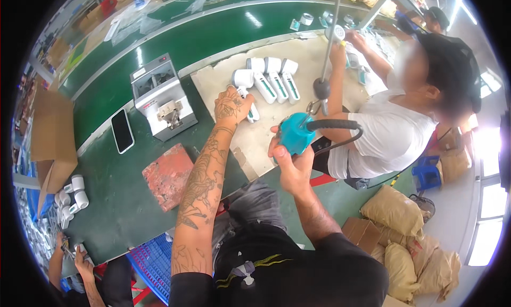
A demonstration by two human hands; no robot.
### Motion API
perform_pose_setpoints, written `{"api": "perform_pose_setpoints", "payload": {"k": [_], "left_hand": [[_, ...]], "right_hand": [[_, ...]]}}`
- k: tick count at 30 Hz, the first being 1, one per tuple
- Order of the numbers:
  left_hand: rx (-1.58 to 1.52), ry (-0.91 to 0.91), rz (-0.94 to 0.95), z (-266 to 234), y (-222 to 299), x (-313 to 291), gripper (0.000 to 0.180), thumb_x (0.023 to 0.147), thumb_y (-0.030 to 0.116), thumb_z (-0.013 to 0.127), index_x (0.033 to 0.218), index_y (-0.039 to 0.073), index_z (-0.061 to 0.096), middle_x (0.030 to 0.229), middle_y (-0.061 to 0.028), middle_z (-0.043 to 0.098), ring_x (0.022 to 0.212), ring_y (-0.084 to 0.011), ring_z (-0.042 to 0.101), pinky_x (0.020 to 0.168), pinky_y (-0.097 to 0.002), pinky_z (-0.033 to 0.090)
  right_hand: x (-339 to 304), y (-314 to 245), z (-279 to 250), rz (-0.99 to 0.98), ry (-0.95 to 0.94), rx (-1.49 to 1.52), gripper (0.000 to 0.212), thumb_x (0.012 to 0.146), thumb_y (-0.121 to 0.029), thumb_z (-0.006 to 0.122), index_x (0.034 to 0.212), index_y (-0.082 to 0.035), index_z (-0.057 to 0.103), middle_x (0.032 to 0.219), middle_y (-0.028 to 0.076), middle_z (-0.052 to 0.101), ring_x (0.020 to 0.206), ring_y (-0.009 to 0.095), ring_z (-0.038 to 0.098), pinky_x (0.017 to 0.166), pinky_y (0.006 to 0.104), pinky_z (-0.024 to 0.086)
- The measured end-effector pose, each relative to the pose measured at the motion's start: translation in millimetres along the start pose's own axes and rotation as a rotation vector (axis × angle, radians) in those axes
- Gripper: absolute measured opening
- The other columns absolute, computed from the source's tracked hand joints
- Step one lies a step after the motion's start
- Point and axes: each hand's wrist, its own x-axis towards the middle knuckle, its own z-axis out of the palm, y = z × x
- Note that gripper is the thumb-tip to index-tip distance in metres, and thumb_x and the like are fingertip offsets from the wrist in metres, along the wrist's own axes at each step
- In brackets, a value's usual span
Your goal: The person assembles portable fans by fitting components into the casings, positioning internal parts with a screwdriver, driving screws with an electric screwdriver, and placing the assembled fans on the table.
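Observation:
My left hand (233,104) is closed around the handle of a white handheld device with a thick round head (242,78), which lies on the beige board (271,128). Right beside it stand several similar white handheld devices (273,80) in a row, with green strips along their handles. My right hand (294,168) grips a teal hanging power screwdriver (296,134), held nearer to me than the devices. A hook and rod hold the screwdriver from above, and a black cable loops off its side. Its tip is hidden from sight.
Left of my arm are a grey metal machine (162,96), a phone (122,131) and a worn red block (168,177). A co-worker in a white shirt (383,131) works at the right. Another person's hands (82,262) are at lower left, near more white devices (78,192). A green conveyor (213,38) runs behind.

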Motion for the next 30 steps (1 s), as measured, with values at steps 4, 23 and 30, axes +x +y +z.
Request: {"api": "perform_pose_setpoints", "payload": {"k": [4, 23, 30], "left_hand": [[-0.189, 0.33, 0.35, -4, -18, -22, 0.041, 0.087, 0.04, 0.071, 0.102, 0.002, 0.07, 0.111, -0.0202, 0.07, 0.1, -0.0419, 0.068, 0.091, -0.0488, 0.055], [-0.172, 0.367, 0.397, -114, -141, -194, 0.02, 0.085, 0.012, 0.076, 0.101, 0.001, 0.072, 0.1, -0.0132, 0.06, 0.097, -0.0356, 0.061, 0.085, -0.046, 0.052], [-0.177, 0.133, 0.322, -138, -161, -173, 0.029, 0.094, 0.026, 0.068, 0.117, 0.011, 0.075, 0.104, -0.0104, 0.063, 0.102, -0.0348, 0.059, 0.099, -0.0481, 0.046]], "right_hand": [[16, 3, 4, -0.002, 0.034, -0.039, 0.05, 0.102, -0.034, 0.066, 0.129, 0.008, 0.056, 0.091, 0.008, 0.066, 0.077, 0.012, 0.06, 0.067, 0.0269, 0.045], [24, -4, 106, 0.087, -0.238, 0.31, 0.072, 0.099, -0.066, 0.058, 0.115, 0.005, 0.057, 0.076, 0.01, 0.056, 0.067, 0.021, 0.055, 0.064, 0.0358, 0.046], [86, -2, 175, -0.067, -0.223, 0.323, 0.066, 0.101, -0.062, 0.058, 0.109, 0.003, 0.06, 0.071, 0.007, 0.056, 0.061, 0.021, 0.055, 0.059, 0.0358, 0.047]]}}
